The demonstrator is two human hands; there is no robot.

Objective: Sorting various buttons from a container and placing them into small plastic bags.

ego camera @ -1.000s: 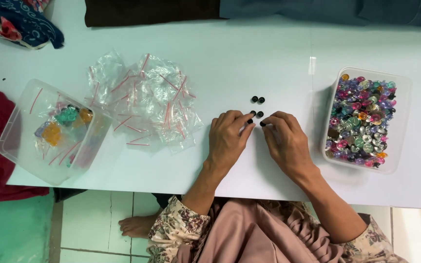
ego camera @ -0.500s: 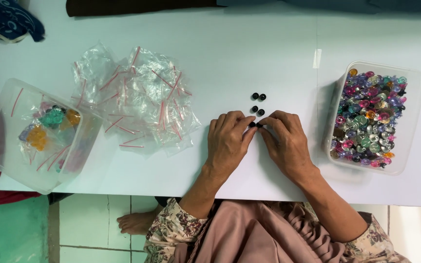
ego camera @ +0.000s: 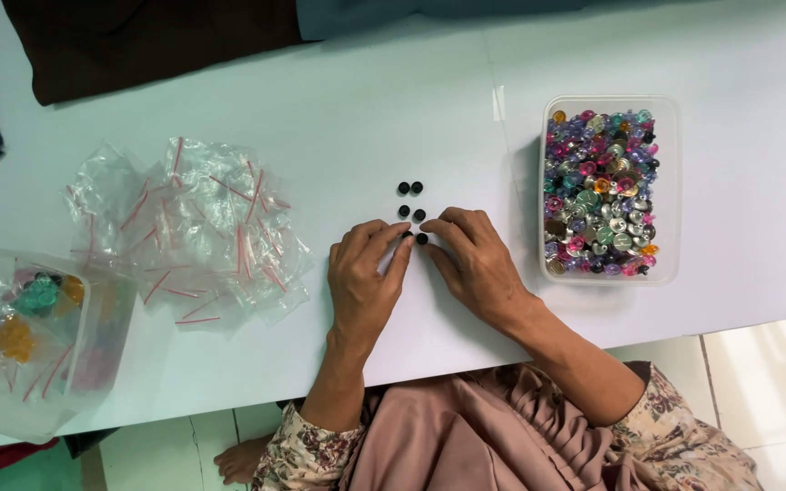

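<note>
Small round black buttons [ego camera: 414, 214] in pairs on white table [ego camera: 366, 109], nearest pair at fingertips of left hand [ego camera: 363, 284] & right hand [ego camera: 479, 265] (both flat, fingers together, tips pressing), w/ clear tub of mixed coloured beads [ego camera: 604, 191] just right.

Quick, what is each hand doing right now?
Left hand: fingertips on small black buttons, grip cannot be told.
Right hand: same, fingertips at the buttons.

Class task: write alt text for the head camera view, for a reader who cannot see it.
Two hands, left hand and right hand, meet fingertip to fingertip at small black buttons on a white table. A clear tub of mixed coloured buttons sits to the right; a pile of small clear zip bags lies left.
</note>
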